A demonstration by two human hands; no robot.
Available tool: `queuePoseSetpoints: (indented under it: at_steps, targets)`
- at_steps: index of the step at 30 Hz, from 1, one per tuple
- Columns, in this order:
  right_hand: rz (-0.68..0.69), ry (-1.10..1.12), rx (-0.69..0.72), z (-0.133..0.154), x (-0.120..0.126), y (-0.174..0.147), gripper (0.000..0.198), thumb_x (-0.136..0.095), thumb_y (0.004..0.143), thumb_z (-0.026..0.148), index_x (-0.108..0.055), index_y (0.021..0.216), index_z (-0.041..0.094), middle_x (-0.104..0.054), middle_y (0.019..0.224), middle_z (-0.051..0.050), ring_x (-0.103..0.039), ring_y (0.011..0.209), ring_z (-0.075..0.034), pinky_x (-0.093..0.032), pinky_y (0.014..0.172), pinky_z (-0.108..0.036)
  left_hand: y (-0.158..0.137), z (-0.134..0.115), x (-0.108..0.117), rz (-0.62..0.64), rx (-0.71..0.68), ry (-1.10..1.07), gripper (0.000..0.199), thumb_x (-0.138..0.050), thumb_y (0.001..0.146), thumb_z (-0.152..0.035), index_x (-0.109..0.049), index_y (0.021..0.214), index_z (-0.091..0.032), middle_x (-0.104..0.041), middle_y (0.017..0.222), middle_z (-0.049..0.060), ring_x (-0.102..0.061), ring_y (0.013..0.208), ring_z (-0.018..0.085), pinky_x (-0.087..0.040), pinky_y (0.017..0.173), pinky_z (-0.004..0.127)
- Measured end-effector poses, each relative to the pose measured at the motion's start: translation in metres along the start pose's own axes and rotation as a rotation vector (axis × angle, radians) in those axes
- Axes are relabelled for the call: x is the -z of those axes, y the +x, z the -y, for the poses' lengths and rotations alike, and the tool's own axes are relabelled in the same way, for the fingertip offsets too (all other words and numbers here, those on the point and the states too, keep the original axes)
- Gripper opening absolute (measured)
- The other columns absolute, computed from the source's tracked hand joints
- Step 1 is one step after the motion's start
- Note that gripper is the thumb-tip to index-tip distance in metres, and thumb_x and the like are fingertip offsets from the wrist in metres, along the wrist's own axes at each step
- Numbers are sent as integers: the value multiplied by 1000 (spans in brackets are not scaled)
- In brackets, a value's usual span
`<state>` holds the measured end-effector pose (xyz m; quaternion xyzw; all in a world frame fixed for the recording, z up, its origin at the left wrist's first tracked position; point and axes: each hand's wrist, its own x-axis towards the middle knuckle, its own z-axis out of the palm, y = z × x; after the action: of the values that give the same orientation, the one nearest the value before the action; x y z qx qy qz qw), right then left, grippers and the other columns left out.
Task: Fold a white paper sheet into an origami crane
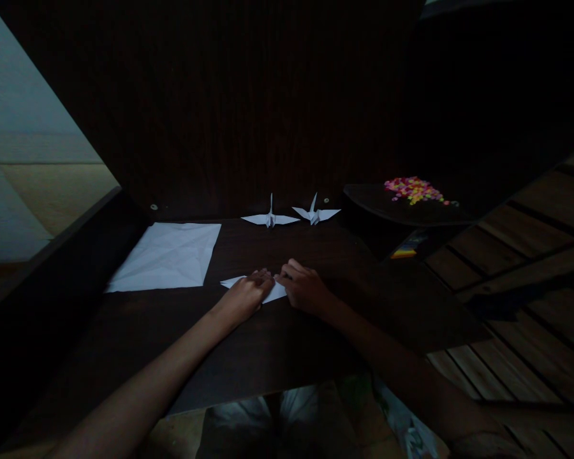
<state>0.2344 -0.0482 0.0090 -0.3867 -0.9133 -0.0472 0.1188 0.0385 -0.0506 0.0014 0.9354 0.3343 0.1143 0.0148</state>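
A folded piece of white paper (273, 292) lies on the dark tabletop, partly covered by my hands. My left hand (250, 295) presses down on its middle, fingers bent and close together. At the paper's right end, my right hand (303, 287) pinches the edge with curled fingers. One pointed tip of the paper sticks out to the left of my left hand. Beyond my hands stand two white paper cranes, a left crane (270, 220) and a right crane (314, 215), with wings spread.
A creased white sheet (165, 258) lies flat at the left. On a curved dark shelf (373, 203) at the right is a heap of small colourful pieces (416, 189). A dark panel (249, 115) rises behind the table (172, 344). Wooden slats (536, 319) are at far right.
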Motion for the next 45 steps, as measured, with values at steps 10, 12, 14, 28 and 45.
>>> queuePoseSetpoints:
  at_steps: [10,12,14,28,45]
  targets:
    - [-167,-131,85,-2,-10,-3,21,-48,90,15,-66,100,13,-59,88,-9,-44,89,-22,-30,73,-35,-5,5,-4,-68,-24,59,50,-46,77,6,-50,123,-12,-60,127,16,-56,120,23,-47,101,36]
    - [-192,-137,76,-1,-10,-3,21,-48,90,16,-66,99,13,-59,88,-9,-44,89,-22,-29,74,-34,-4,4,-3,-66,-11,64,47,-46,78,5,-51,121,-13,-61,126,15,-56,119,23,-48,101,36]
    - [-202,-138,70,0,-9,-3,20,-48,90,16,-67,95,13,-59,88,-9,-44,88,-22,-29,73,-34,-3,2,-2,-58,-3,64,43,-47,80,4,-52,119,-12,-61,125,16,-57,119,23,-48,100,36]
    - [-220,10,36,-14,-6,-3,22,-57,77,12,-67,96,18,-61,94,-8,-46,89,-22,-35,73,-34,-5,-1,0,-76,35,63,39,-49,79,1,-54,115,-13,-61,126,15,-58,117,24,-50,98,37]
    - [-138,207,-48,-14,-1,2,18,-57,76,8,-68,87,19,-61,90,-5,-48,87,-19,-41,69,-29,-2,-2,1,-51,121,7,42,-44,87,-12,-54,127,-19,-55,135,7,-51,124,21,-47,100,38]
